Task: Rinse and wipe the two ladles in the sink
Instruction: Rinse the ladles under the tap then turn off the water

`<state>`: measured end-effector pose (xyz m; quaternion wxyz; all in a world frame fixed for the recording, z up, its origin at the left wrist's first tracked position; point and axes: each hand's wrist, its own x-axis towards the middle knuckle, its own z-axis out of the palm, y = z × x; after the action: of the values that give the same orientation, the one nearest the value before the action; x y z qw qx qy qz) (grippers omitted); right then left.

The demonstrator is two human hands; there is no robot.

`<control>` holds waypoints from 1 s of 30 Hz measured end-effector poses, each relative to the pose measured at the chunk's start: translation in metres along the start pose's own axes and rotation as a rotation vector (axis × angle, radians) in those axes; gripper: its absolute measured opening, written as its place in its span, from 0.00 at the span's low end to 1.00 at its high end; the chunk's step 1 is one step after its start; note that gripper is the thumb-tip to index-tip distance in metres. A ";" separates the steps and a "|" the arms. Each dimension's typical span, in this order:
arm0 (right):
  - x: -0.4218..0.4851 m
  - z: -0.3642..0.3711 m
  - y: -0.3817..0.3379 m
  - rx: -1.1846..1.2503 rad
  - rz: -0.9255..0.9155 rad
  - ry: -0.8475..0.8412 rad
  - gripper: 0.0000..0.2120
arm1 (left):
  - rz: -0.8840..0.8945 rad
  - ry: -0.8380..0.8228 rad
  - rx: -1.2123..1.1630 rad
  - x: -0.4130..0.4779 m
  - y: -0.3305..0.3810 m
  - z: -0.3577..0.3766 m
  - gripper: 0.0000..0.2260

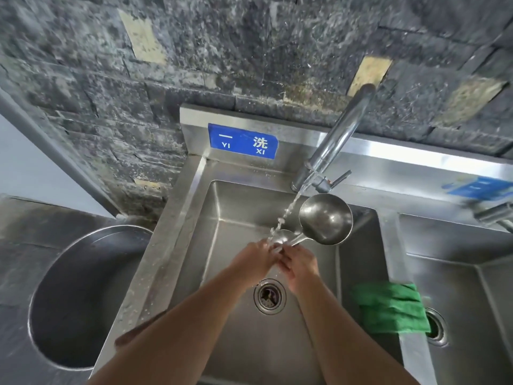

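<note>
the rinsing step is judged to be in hand. water is running from the faucet (337, 140) in a thin stream (288, 209), and it falls on the small ladle (283, 237), whose bowl is seen just far of the hands, over the middle of the left sink basin (222, 207). the large ladle (325, 218) is held up beside it, its bowl to the right of the stream and facing upward; this bowl looks not to be under the water at this moment.

both forearms are stretched forward from the near edge and meet over the basin, a little far of the drain (269, 295). the left hand (256, 255) is turned with its back upward and its fingers are curled around the handles near the small bowl. the right hand (301, 266) is closed on the handles from the right side, with the knuckles facing up. the two handles seem to be gripped together, but how they are shared between the hands cannot be told, because the fingers cover them.

the wiping is not yet begun: the green cloth (390, 308) lies over the divider between the two basins, to the right of the hands and apart from them. for the next move, the large bowl would need to be brought under the stream, and later one hand must be freed for the cloth. wet handles may slip, so a firm grip is needed.
</note>
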<state>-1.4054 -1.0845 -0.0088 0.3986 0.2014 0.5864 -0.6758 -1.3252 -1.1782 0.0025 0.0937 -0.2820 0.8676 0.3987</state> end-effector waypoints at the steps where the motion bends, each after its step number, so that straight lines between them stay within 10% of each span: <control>1: 0.001 -0.003 -0.004 0.008 -0.018 0.011 0.03 | 0.029 -0.012 0.038 0.003 0.004 -0.002 0.17; 11: 0.003 -0.050 -0.050 0.195 -0.020 0.161 0.11 | 0.055 -0.154 0.397 -0.009 -0.032 -0.039 0.10; 23: -0.009 0.026 0.057 -0.085 0.092 -0.093 0.07 | -0.071 -0.145 0.156 -0.013 -0.021 -0.022 0.12; 30: 0.006 0.017 0.042 0.343 0.250 -0.088 0.09 | -0.143 -0.135 0.111 -0.030 -0.042 -0.040 0.09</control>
<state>-1.3731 -1.1021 -0.0353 0.4643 0.3077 0.4153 -0.7192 -1.2740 -1.2179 0.0140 0.1955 -0.3103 0.8577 0.3604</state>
